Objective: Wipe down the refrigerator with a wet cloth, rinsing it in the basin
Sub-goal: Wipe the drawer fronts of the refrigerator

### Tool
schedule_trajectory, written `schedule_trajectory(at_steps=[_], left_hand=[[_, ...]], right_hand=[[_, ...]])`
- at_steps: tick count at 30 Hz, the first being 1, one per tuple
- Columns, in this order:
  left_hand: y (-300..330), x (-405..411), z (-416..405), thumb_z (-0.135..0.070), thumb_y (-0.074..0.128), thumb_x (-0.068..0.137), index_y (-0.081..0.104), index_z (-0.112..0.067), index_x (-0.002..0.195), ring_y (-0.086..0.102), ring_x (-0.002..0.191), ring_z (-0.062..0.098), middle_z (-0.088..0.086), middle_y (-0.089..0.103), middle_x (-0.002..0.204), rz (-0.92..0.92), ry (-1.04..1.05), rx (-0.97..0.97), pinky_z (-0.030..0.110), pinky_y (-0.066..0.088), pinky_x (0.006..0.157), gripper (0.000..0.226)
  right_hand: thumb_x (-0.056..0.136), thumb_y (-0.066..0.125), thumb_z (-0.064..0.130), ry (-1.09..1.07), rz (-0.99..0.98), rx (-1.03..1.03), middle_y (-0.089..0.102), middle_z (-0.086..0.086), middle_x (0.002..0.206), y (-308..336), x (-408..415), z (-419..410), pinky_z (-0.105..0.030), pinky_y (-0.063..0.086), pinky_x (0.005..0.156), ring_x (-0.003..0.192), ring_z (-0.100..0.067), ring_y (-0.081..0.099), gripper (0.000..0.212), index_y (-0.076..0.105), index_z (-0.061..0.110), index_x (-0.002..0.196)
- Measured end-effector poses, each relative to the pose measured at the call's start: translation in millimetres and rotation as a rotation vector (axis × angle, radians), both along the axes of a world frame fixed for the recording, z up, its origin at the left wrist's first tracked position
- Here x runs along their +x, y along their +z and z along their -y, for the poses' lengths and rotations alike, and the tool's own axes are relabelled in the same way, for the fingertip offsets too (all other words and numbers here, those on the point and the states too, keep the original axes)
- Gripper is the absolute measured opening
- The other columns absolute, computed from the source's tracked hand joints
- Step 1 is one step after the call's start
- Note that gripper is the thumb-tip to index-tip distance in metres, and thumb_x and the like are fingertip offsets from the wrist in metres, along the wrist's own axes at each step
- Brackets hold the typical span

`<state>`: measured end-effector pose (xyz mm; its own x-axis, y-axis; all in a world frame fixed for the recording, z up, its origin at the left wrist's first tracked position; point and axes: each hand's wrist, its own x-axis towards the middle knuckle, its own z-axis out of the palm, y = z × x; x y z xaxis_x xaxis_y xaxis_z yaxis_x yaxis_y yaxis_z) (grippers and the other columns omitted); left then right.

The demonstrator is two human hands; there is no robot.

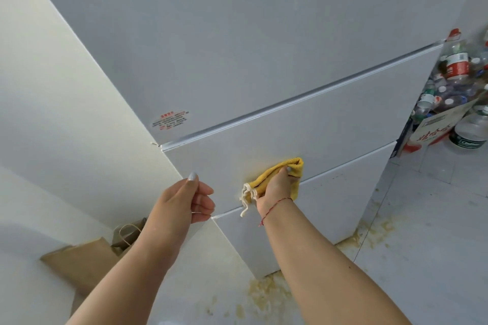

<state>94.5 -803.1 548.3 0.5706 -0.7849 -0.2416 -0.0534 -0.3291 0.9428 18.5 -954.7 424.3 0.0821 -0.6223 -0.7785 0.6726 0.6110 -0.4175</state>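
Note:
A tall white refrigerator (264,47) with three door sections fills the middle of the head view. My right hand (276,187) presses a folded yellow cloth (286,167) with a white fringe against the front of the middle section, just above the seam to the lowest section. My left hand (188,196) rests at the fridge's left corner edge, fingers curled around it, level with the same seam. The basin is out of sight.
A carton full of plastic bottles (454,84) stands on the floor to the fridge's right, with a loose bottle (470,132) beside it. A brown paper bag (87,258) lies at the lower left by the wall. Yellowish stains (266,295) spread over the floor tiles below the fridge.

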Motion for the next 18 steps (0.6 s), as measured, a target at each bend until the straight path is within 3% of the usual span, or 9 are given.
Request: schedule_trajectory(at_steps=[4,8,11,15,18], left_hand=[[3,20,-20,-0.028,0.039,0.102,0.063,-0.004,0.079,0.055,0.063,0.021,0.006,0.06,0.06,-0.007,0.033,-0.009,0.038,0.049,0.072,0.041],[4,37,-41,-0.028,0.04,0.102,0.063,-0.004,0.078,0.056,0.064,0.022,0.009,0.06,0.063,-0.007,0.06,-0.022,0.039,0.049,0.073,0.041],[2,50,-56,-0.028,0.04,0.102,0.063,-0.004,0.078,0.055,0.065,0.023,0.01,0.06,0.065,-0.016,0.084,-0.02,0.039,0.049,0.073,0.041],[0,59,-70,-0.029,0.039,0.102,0.064,-0.006,0.078,0.056,0.064,0.022,0.008,0.061,0.063,-0.014,0.09,-0.012,0.037,0.049,0.072,0.042],[2,64,-76,-0.029,0.039,0.102,0.064,-0.005,0.08,0.056,0.066,0.022,0.009,0.062,0.065,-0.012,0.097,-0.025,0.038,0.05,0.072,0.041]], right_hand=[[0.083,0.039,0.069,0.045,-0.001,0.031,0.05,0.0,0.135,1,37,-30,-0.046,0.044,0.09,0.116,-0.031,0.053,0.069,0.035,0.028,0.139],[0.092,0.034,0.063,0.093,0.132,0.062,0.059,-0.006,0.111,8,64,-59,-0.047,0.044,0.094,0.091,-0.03,0.059,0.048,0.047,0.023,0.114],[0.093,0.032,0.062,0.129,0.225,0.087,0.052,-0.004,0.123,12,82,-78,-0.045,0.043,0.091,0.099,-0.031,0.055,0.05,0.046,0.026,0.125],[0.095,0.033,0.055,0.121,0.347,0.07,0.051,-0.008,0.131,23,95,-85,-0.047,0.042,0.1,0.11,-0.032,0.054,0.049,0.047,0.024,0.13],[0.099,0.037,0.047,0.044,0.417,0.061,0.054,-0.011,0.129,45,101,-87,-0.04,0.049,0.087,0.109,-0.031,0.056,0.044,0.051,0.017,0.129]])
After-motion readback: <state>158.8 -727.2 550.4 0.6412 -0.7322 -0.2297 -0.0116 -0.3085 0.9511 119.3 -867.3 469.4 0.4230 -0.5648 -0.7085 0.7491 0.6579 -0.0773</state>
